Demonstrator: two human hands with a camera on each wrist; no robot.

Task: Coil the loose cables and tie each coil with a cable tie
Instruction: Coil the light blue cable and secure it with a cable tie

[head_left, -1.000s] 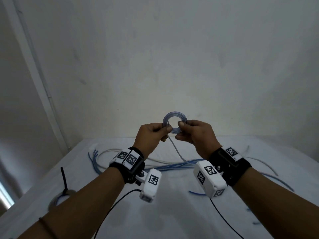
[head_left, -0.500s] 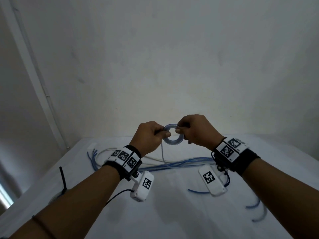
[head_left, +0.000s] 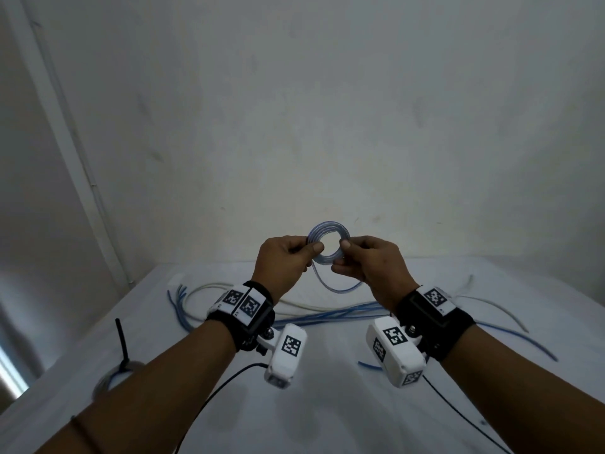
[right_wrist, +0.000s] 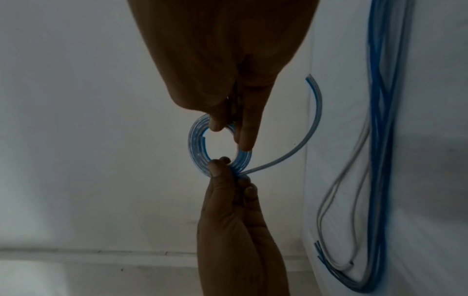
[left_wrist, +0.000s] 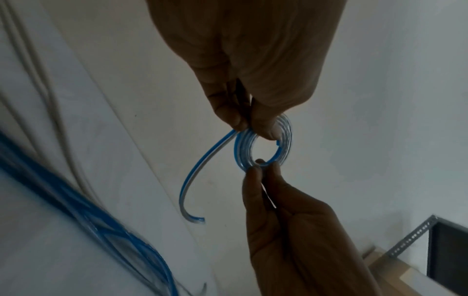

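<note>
A small coil of clear-and-blue cable point(head_left: 328, 225) is held up in front of the wall, above the white table point(head_left: 327, 404). My left hand point(head_left: 311, 252) pinches its left side between thumb and fingers. On the opposite side my right hand point(head_left: 343, 253) pinches it the same way. A short free tail point(head_left: 337, 290) curls down from the bottom of the coil. In the left wrist view the coil point(left_wrist: 240, 150) sits between both hands' fingertips, with the tail point(left_wrist: 192, 180) hanging loose. The right wrist view shows the coil point(right_wrist: 196, 144) and tail point(right_wrist: 315, 112) too.
Several loose blue and white cables point(head_left: 327, 314) lie across the back of the table. A tied coil with an upright black cable tie point(head_left: 121, 342) lies at the left edge. A short blue piece point(head_left: 366, 365) lies under my right wrist. A metal rack point(left_wrist: 410, 240) stands beyond the table.
My right hand has turned back from on top of the coil to its right side. The coil has risen slightly and faces me. The tail no longer runs to the table and hangs short.
</note>
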